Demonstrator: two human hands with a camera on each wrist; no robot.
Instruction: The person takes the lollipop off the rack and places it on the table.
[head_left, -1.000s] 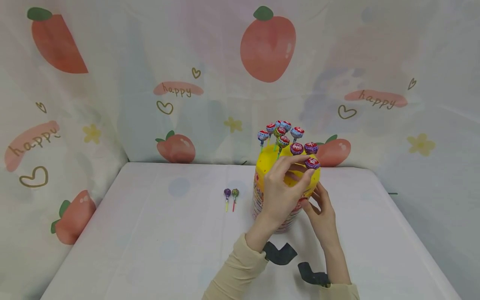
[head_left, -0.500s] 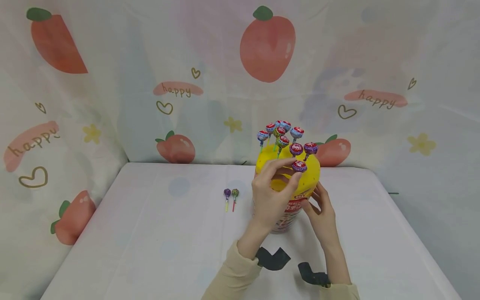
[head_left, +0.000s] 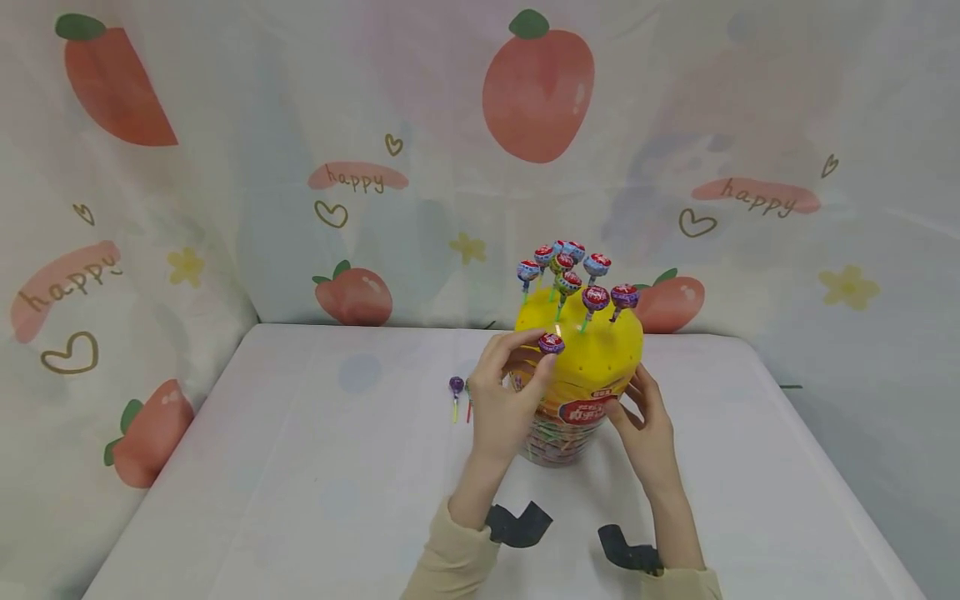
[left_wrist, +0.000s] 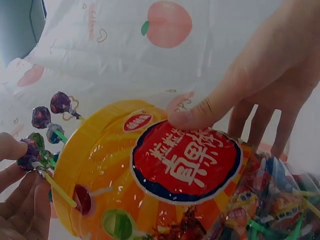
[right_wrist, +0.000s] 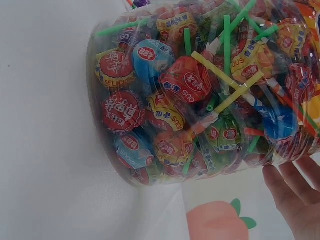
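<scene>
A purple-wrapped lollipop (head_left: 551,343) is pinched between the thumb and fingers of my left hand (head_left: 501,412), over the front left of a yellow lid (head_left: 611,358). Its yellow stick (left_wrist: 57,189) slants in front of the lid's rim in the left wrist view. The lid tops a clear jar (right_wrist: 150,165) packed with wrapped lollipops. My right hand (head_left: 648,437) holds the jar's right side, thumb (left_wrist: 182,119) on the red label and fingers behind. Several lollipops, such as a purple one (head_left: 596,298), stand upright in the lid, mostly towards the back.
A loose purple lollipop (head_left: 456,385) lies on the white table (head_left: 337,467) left of the jar. Beside it, another lollipop (head_left: 469,407) is mostly hidden behind my left hand. A fruit-printed cloth (head_left: 420,100) hangs behind and to the sides.
My left hand has moved left with the lollipop, from the lid's right front to its left front. It now covers part of one loose lollipop. My right hand stays in place.
</scene>
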